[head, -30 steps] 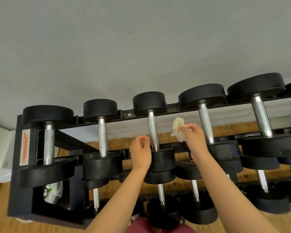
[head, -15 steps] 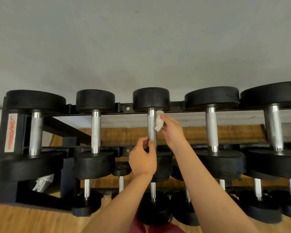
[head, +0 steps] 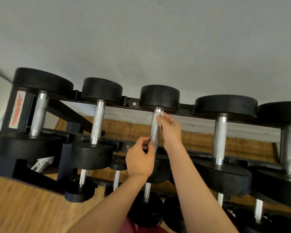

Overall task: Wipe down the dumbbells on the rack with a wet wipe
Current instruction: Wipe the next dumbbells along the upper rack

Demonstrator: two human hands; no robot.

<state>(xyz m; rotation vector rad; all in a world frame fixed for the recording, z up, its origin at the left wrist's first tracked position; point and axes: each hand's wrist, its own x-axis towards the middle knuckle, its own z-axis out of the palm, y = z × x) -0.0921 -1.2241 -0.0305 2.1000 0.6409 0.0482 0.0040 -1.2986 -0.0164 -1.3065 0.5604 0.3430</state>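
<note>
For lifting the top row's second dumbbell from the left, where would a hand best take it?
Judging by shape, round the knurled handle mid-length, from the near side: it lies bare between two broad black heads that sit on the rack rails.

Both my bare forearms reach up from the bottom edge and converge toward the middle. My left hand (head: 139, 158) sits lower, its back toward me, with fingers curled and the thumb and fingertips pinching the low end of the dumbbell handle (head: 154, 133). My right hand (head: 170, 132) is higher, just right of it, its fingertips pressing the wet wipe (head: 159, 114) against the handle's upper end.
</note>
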